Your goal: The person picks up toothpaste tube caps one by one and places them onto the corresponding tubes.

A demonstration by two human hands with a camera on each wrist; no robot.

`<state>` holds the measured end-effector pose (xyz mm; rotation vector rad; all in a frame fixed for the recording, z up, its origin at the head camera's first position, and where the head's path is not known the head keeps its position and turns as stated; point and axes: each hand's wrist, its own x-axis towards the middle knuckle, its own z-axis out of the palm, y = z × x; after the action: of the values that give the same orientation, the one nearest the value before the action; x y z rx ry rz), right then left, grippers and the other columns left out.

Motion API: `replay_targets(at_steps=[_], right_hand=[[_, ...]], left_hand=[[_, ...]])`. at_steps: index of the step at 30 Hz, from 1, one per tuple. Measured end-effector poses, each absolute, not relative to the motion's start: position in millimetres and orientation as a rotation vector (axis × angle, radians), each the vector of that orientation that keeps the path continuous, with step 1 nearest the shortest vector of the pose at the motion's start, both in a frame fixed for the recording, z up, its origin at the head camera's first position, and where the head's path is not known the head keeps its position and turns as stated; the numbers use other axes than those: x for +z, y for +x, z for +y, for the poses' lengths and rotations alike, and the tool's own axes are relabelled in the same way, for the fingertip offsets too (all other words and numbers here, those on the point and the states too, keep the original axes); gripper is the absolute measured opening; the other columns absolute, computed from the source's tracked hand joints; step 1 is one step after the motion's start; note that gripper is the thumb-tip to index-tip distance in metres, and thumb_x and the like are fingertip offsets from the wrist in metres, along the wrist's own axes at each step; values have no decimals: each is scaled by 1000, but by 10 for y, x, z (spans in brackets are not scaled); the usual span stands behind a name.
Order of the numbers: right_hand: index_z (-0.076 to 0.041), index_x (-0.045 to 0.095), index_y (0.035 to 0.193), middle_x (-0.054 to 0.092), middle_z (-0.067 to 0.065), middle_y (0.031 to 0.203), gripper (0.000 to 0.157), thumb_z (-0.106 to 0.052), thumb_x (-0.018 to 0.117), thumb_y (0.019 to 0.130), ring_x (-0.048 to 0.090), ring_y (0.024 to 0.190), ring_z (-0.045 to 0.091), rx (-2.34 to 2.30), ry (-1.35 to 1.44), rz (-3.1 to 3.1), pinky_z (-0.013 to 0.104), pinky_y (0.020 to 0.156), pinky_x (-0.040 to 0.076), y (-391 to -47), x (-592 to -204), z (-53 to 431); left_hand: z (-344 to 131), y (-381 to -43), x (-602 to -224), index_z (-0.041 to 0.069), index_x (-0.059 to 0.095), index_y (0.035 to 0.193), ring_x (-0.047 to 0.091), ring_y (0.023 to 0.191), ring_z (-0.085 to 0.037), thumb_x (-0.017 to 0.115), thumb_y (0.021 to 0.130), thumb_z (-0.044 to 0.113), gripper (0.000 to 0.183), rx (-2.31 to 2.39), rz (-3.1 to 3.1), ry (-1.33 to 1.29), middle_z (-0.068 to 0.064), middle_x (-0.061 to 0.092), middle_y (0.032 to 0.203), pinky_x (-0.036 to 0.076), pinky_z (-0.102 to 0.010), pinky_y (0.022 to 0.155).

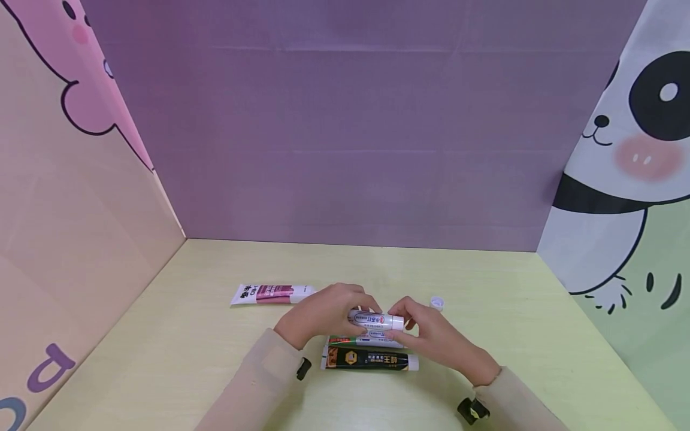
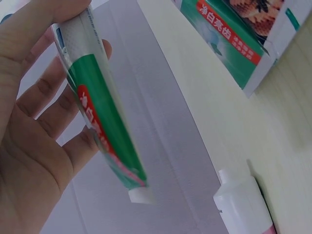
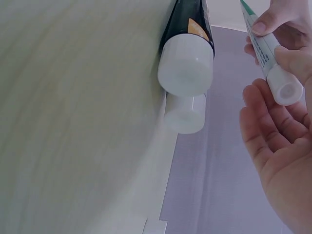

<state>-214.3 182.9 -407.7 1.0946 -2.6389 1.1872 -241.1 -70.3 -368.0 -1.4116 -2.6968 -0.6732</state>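
My left hand (image 1: 336, 308) holds a white and green toothpaste tube (image 2: 105, 117) above the table, its white cap (image 2: 141, 196) pointing right. Thumb and fingers are on opposite sides of the tube. Around the capped end, my right hand (image 1: 431, 335) has thumb and fingers spread apart; in the right wrist view the fingers extend loosely below the cap. Beneath the hands lie a similar green and white tube (image 1: 372, 342), partly covered, and a black tube (image 1: 372, 359) with a white cap. A white and pink tube (image 1: 275, 294) lies left, its bare nozzle (image 2: 226, 176) showing in the left wrist view.
A loose white cap (image 1: 437, 303) sits on the pale wooden table (image 1: 485, 281), behind my right hand. A purple panel (image 1: 345, 149) closes off the back, and printed panels with cartoon animals stand at both sides.
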Motion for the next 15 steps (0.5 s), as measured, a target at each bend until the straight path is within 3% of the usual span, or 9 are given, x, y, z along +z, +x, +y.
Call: replay_targets(at_steps=[15], right_hand=[[-13,59,105,71,-4,103,19,-21,72,94,63,85,8,1129,1146,-2549,31,65,55,-2153,-4091,1852]], left_hand=[[-731,-2414,-3710,15,73,118,58,85,-2,84,83,19,37,-720,-2740,-1376,7,67,103,50,-15,73]])
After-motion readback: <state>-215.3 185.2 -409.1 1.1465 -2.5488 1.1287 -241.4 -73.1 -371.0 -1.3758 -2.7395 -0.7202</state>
